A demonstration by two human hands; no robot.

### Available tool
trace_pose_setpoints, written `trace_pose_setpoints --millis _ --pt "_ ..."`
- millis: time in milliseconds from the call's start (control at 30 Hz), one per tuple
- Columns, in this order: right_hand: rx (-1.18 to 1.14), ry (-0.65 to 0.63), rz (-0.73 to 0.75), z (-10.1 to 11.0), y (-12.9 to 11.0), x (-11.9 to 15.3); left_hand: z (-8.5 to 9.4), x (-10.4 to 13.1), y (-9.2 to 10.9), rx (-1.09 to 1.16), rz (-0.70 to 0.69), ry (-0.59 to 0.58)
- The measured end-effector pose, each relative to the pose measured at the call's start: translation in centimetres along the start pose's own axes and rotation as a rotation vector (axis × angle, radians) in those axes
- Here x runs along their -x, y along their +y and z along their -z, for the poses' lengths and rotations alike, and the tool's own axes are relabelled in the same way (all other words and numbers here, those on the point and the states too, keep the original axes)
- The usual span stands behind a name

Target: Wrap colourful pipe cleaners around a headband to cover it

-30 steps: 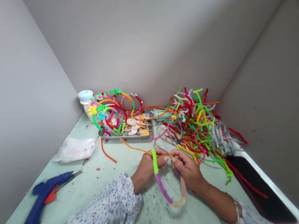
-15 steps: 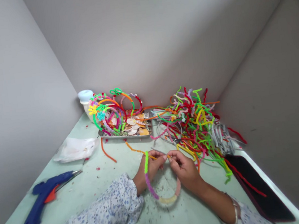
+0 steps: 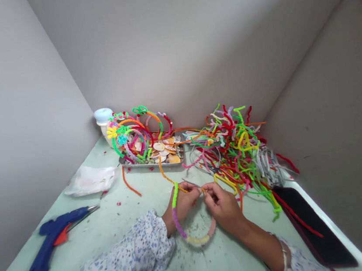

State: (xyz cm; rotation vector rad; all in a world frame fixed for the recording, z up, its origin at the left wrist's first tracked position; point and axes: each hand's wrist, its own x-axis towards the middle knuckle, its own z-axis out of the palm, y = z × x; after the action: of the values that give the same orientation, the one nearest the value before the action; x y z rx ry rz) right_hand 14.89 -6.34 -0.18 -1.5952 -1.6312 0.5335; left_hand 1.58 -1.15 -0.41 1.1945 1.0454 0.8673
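A curved band (image 3: pixel 198 241) wrapped in green, purple, pale yellow and pink fuzzy wire hangs between my hands over the table. My left hand (image 3: pixel 184 200) is closed in a pinch on the band's grey end, where an orange pipe cleaner (image 3: pixel 165 175) crosses it and sticks up to the back left. With fingertips pressed together, my right hand (image 3: pixel 220 203) pinches the orange pipe cleaner at the grey end, close beside my left fingertips. The exact contact between the fingertips is too small to make out.
A metal tray (image 3: pixel 168 164) holds shells and decorated hoops. Right of it lies a tangled pile of pipe cleaners (image 3: pixel 241 145). A blue glue gun (image 3: pixel 53 239) and a plastic bag (image 3: pixel 90 180) lie left, a black phone-like slab (image 3: pixel 318 228) right, a lidded container (image 3: pixel 103 118) behind.
The free end of the orange pipe cleaner has swung up and to the right. The band's loop has shifted slightly left, while both hands stay pinched at nearly the same spot.
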Motion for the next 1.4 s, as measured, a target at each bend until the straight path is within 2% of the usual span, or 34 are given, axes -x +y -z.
trace_pose_setpoints --millis 167,367,433,633,967,1233,1400 --pt "-0.082 -0.006 -0.053 0.0 0.1 -0.1 0.0 -0.2 -0.4 0.022 0.002 -0.013" --pt "-0.335 0.009 -0.181 -0.1 1.0 -0.7 0.6 0.7 0.1 0.094 -0.090 -0.158" --pt "-0.409 0.004 -0.227 -0.1 1.1 -0.9 0.6 0.9 0.8 0.102 -0.057 -0.215" --pt "-0.545 -0.073 -0.293 -0.1 1.0 -1.1 0.2 1.1 2.2 0.126 0.015 -0.139" --pt "-0.590 -0.134 -0.306 -0.3 1.3 -1.1 0.2 0.9 1.8 0.135 0.003 -0.084" --pt "-0.621 -0.199 -0.316 0.2 0.5 -1.2 0.6 0.4 0.3 0.057 -0.129 -0.099" --pt "-0.650 -0.222 -0.340 0.2 0.5 -1.3 1.0 0.5 0.3 -0.097 -0.300 -0.073"
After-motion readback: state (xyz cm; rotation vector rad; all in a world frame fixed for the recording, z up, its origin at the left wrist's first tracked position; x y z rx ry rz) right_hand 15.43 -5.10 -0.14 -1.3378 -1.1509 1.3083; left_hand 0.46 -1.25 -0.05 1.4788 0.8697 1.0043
